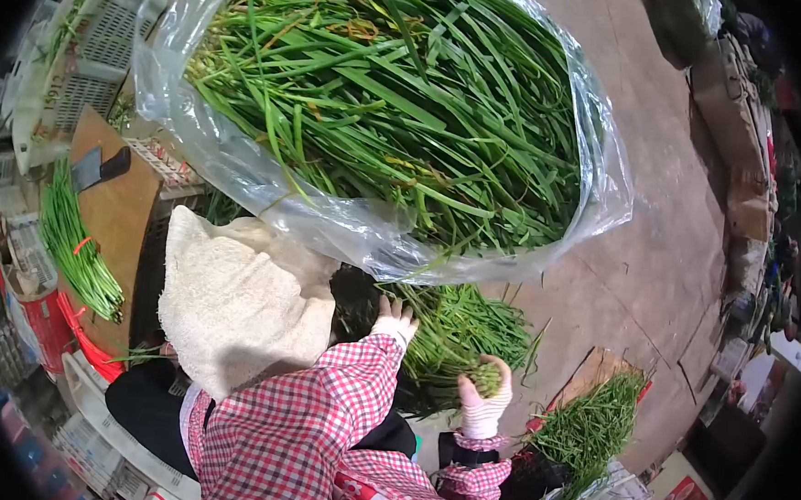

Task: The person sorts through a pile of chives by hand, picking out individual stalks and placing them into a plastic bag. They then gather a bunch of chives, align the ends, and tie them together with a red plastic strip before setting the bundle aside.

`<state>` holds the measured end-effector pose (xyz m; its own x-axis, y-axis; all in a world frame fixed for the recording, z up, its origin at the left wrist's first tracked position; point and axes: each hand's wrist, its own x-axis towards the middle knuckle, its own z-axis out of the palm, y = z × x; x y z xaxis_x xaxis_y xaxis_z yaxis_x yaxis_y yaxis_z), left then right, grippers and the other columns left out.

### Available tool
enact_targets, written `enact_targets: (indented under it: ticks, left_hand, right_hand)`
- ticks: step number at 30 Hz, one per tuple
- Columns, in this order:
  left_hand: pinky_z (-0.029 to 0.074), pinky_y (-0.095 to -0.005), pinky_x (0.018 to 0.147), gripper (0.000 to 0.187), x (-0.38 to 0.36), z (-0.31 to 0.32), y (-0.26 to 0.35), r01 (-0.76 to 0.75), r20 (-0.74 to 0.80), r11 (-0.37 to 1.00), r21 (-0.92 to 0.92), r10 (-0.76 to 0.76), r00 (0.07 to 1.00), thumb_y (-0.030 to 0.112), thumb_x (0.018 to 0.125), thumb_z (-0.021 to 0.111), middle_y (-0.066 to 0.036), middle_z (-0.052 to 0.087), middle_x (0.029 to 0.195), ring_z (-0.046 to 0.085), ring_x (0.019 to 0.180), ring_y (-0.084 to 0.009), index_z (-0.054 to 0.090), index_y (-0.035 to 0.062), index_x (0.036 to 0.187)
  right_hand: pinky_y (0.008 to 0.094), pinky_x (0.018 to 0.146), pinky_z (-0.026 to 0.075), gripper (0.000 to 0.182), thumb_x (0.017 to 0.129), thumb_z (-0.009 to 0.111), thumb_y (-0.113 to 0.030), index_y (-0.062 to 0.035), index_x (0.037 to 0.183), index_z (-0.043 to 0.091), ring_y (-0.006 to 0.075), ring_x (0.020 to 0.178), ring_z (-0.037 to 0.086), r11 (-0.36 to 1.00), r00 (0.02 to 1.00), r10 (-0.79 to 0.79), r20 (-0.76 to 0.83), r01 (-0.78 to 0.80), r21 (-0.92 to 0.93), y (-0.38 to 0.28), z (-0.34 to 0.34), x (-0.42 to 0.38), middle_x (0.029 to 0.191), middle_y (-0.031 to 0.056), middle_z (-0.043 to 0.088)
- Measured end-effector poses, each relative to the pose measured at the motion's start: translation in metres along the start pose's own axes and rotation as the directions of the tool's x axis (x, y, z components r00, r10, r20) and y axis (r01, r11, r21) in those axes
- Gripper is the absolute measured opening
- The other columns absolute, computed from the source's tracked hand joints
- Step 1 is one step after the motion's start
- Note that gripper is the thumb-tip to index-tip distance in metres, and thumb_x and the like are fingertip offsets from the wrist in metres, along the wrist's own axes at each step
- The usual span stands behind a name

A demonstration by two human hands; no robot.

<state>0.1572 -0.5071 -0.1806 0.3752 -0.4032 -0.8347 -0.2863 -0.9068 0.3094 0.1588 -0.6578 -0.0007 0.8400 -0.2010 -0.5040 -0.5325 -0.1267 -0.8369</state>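
Note:
A heap of loose garlic chives [483,324] lies low in front of me, below a big clear plastic bag. My right hand [485,402], in a white fingerless glove, is closed around the pale stem ends of a bunch of garlic chives [440,355]. At the heap's left side is my left hand [397,322], gloved the same way, its fingertips apart and touching the leaves. A cream towel [246,305] is draped over my lap, left of that hand.
The clear plastic bag [610,194] is filled with long garlic chives. On a wooden board [138,197] at left lie a knife [103,169] and a banded bundle [80,244]. Trimmed scraps [592,422] are piled at right. Plastic crates [97,39] stand at upper left.

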Motion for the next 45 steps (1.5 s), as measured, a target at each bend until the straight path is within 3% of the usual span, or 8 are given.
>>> enact_targets:
  ticks: [18,29,31,34,39,40,44,45]
  left_hand:
    - [0.017,-0.0549,0.111,0.046,-0.036,-0.049,-0.009,0.121,0.216,0.993,0.012,-0.121,0.969,0.022,0.096,0.033,-0.01,0.021,0.153,0.019,0.14,-0.0337,0.033,0.0247,0.142]
    - [0.043,-0.0499,0.086,0.033,-0.112,-0.116,0.01,-0.12,-0.348,0.993,0.012,0.117,0.93,0.031,0.086,0.051,-0.014,0.062,0.1,0.059,0.095,-0.0293,0.06,0.0064,0.105]
    - [0.049,-0.0492,0.078,0.047,-0.178,-0.176,0.021,-0.292,-0.412,0.949,-0.115,0.222,0.884,0.038,0.077,0.064,-0.02,0.063,0.098,0.06,0.099,-0.0316,0.058,0.0006,0.104]
    - [0.038,-0.0384,0.104,0.075,-0.203,-0.187,0.05,-0.683,-0.551,0.486,-0.545,0.407,0.729,0.05,0.086,0.055,-0.027,0.048,0.133,0.046,0.125,-0.0371,0.039,-0.003,0.137]
    - [0.033,-0.0329,0.107,0.066,-0.296,-0.222,0.076,-0.677,-0.778,-0.391,-0.623,0.219,0.589,0.046,0.093,0.053,-0.018,0.043,0.141,0.04,0.131,-0.0248,0.037,0.0017,0.139]
    - [0.039,-0.0334,0.102,0.059,-0.308,-0.226,0.076,-0.579,-0.815,-0.634,-0.512,0.145,0.561,0.044,0.094,0.053,-0.016,0.05,0.134,0.046,0.125,-0.0215,0.044,0.0022,0.134]
    - [0.041,-0.034,0.099,0.055,-0.323,-0.192,0.01,-0.654,-0.836,-0.714,-0.251,-0.181,0.519,0.042,0.094,0.052,-0.016,0.052,0.13,0.048,0.12,-0.0218,0.046,0.0023,0.132]
    - [0.042,-0.0341,0.099,0.054,-0.328,-0.186,-0.004,-0.682,-0.821,-0.707,-0.185,-0.27,0.503,0.042,0.095,0.052,-0.016,0.052,0.129,0.049,0.119,-0.0218,0.046,0.0023,0.131]
  right_hand:
    - [0.0448,0.094,0.044,0.044,0.086,0.06,-0.025,-0.0093,0.125,0.049,0.0233,0.098,0.055,0.747,0.816,-0.487,-0.31,0.573,0.335,-0.182,-0.191,-0.038,0.103,0.0055,0.058]
    - [0.0322,0.079,0.051,0.04,0.089,0.063,-0.035,-0.0024,0.111,0.062,0.0164,0.084,0.061,0.887,0.423,-0.418,-0.804,0.383,-0.26,-0.193,-0.243,-0.008,0.103,0.0065,0.065]
    - [0.0334,0.08,0.051,0.04,0.094,0.057,-0.035,-0.0024,0.117,0.061,0.0183,0.086,0.061,0.821,0.586,-0.341,-0.735,0.566,0.071,-0.189,-0.256,0.001,0.107,0.0065,0.065]
    - [0.036,0.074,0.05,0.028,0.091,0.057,-0.024,-0.0065,0.112,0.064,0.0224,0.083,0.062,0.76,0.646,-0.273,-0.713,0.599,0.252,-0.205,-0.245,0.032,0.1,0.0092,0.067]
    - [0.0389,0.073,0.05,0.058,0.082,0.072,-0.041,0.0009,0.118,0.055,0.0282,0.081,0.062,0.105,-0.282,-0.95,-0.131,0.107,-0.989,-0.3,-0.165,0.045,0.095,0.0127,0.066]
    - [0.0383,0.067,0.051,0.066,0.073,0.081,-0.042,0.0052,0.112,0.056,0.0266,0.077,0.062,0.016,-0.32,-0.793,-0.519,0.84,-0.543,-0.323,-0.09,0.018,0.091,0.0137,0.065]
    - [0.0359,0.065,0.055,0.053,0.075,0.081,-0.038,0.0043,0.1,0.062,0.0266,0.078,0.066,-0.127,-0.545,-0.748,-0.379,0.677,-0.725,-0.329,0.044,-0.011,0.098,0.0171,0.065]
    - [0.0402,0.071,0.055,0.045,0.079,0.078,-0.03,0.0047,0.101,0.061,0.0312,0.088,0.066,-0.337,-0.301,-0.907,-0.294,0.938,0.082,-0.354,0.097,-0.086,0.102,0.0185,0.065]
